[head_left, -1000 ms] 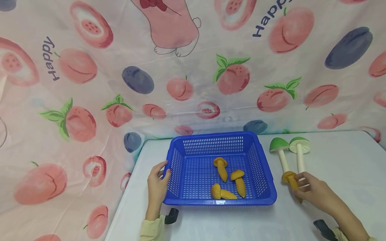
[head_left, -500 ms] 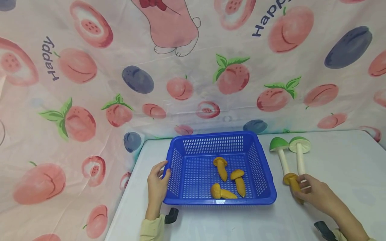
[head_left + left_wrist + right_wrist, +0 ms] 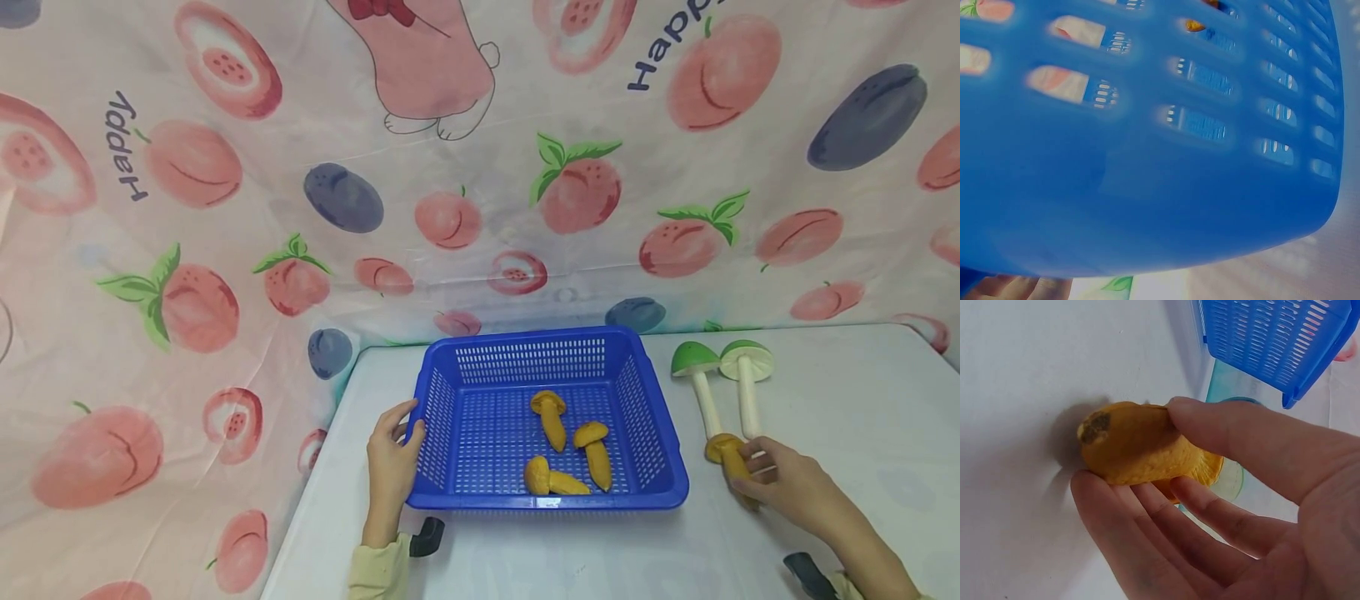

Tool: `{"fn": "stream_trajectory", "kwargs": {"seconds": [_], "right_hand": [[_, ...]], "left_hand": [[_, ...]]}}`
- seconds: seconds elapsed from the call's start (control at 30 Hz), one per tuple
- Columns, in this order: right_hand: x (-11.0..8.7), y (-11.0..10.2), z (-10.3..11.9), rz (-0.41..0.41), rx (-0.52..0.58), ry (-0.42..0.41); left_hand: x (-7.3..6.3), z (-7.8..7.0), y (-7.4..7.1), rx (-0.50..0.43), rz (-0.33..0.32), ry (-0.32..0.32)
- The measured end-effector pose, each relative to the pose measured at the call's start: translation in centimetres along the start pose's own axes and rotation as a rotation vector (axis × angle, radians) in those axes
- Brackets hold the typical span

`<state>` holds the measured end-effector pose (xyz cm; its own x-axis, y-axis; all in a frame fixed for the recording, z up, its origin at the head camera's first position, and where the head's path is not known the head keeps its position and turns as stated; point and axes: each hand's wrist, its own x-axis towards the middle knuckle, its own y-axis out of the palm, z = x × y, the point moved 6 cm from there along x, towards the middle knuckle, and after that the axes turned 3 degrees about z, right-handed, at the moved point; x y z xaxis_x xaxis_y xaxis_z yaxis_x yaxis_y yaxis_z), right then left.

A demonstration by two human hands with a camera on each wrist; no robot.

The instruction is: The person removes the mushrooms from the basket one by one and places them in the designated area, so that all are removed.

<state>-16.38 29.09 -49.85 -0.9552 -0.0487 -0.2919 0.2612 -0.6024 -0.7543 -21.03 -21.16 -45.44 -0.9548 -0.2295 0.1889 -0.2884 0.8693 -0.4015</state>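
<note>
We have the right hand near four o'clock from the blue basket, thumb and fingers pinching a yellow mushroom. It has shifted slightly toward us, off the pale stem behind: secured, we judge, but outside the basket. At nine o'clock the left hand grips the rim. Three similar mushrooms lie inside; beyond, toward two o'clock, two green-capped ones.

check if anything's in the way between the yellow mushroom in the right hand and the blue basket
Only the right wall of the blue slotted basket stands between its inside and the yellow mushroom in the right hand. Nothing else visible does; two green-capped mushrooms lie off that line.
</note>
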Motion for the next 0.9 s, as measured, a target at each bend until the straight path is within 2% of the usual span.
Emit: {"fn": "stream_trajectory", "kwargs": {"seconds": [0.37,0.53,0.77,0.9], "right_hand": [[-0.5,-0.7,0.1,-0.033,-0.048,0.024],[-0.5,-1.3,0.7,-0.055,-0.052,-0.001],[-0.5,-1.8,1.6,-0.034,-0.033,0.033],[-0.6,-2.2,2.2,-0.054,-0.041,0.017]], "left_hand": [[0.0,0.1,0.0,0.005,0.003,-0.016],[0.1,0.0,-0.1,0.000,0.002,-0.012],[0.1,-0.1,-0.1,0.005,0.004,-0.020],[0.1,-0.2,-0.1,0.005,0.004,-0.022]]}}
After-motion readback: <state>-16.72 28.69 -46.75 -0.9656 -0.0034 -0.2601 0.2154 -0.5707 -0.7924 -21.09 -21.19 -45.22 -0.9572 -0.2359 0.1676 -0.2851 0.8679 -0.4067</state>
